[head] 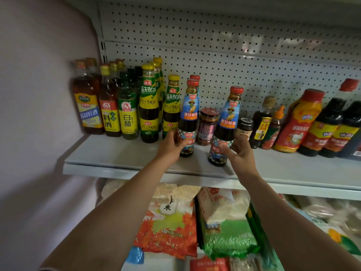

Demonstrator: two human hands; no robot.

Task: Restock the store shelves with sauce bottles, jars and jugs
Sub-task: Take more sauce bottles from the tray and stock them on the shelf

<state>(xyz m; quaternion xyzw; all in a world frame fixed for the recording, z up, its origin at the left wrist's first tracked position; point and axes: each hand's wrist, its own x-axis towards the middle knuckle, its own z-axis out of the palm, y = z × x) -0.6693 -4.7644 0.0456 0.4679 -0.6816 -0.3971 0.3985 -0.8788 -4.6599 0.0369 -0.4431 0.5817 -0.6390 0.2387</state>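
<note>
A: What crowds the grey shelf [117, 153]?

B: At centre left of the frame stand yellow-capped cooking wine bottles [88, 106], a green vinegar bottle [128, 116] and yellow-labelled oyster sauce bottles [149, 106]. A small jar with a red lid [207, 127] sits mid-frame, between the two bottles being handled, with a dark-lidded jar [245, 129] just right of them. Further right are a red and yellow squeeze bottle [298, 122] and dark soy jugs [332, 124]. Rice bags [170, 222] fill the lower part of the frame.

A: And the hands?

B: The left hand [171, 146] has its fingers clamped on the base of a left blue-labelled bottle [189, 114], standing upright just beside the yellow-labelled ones. The right hand [239, 151] grips the right blue-labelled bottle [227, 122], tilted slightly, nearer the shelf's front edge.

A: Their look?

B: Red caps, dark sauce, blue labels with a figure in a hat, checked bands lower down.
</note>
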